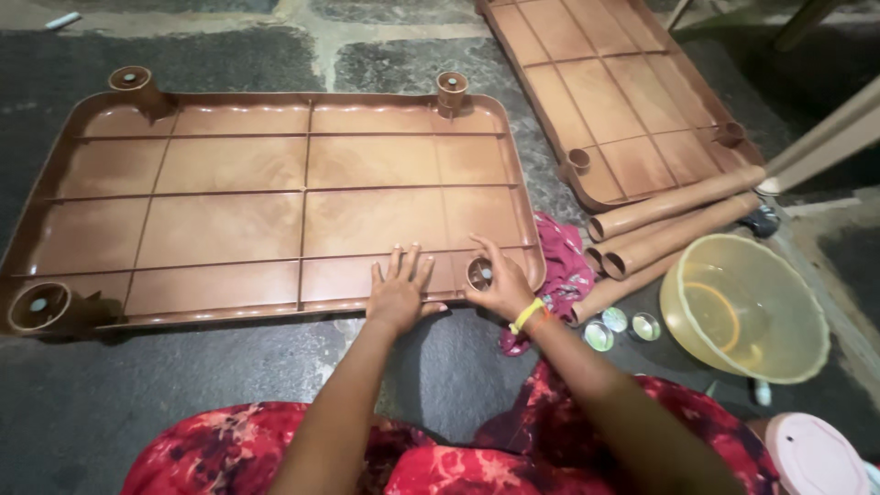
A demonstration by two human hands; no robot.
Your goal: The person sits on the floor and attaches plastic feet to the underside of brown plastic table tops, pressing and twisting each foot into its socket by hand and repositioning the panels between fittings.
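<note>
Currently my left hand (400, 291) lies flat and open on the upturned table top (275, 197) while my right hand (500, 286) cups the corner leg socket (478, 272), which I judge could pinch fingertips if the panel shifts.

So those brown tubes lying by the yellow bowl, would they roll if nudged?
Probably: the brown tubes are round and lie on flat floor. They look hollow, so likely light. The upturned tabletop beside them may stop them.

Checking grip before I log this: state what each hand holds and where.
Nothing is lifted. Left hand lies flat on the upturned brown tabletop; right hand grips its corner leg socket.
</note>
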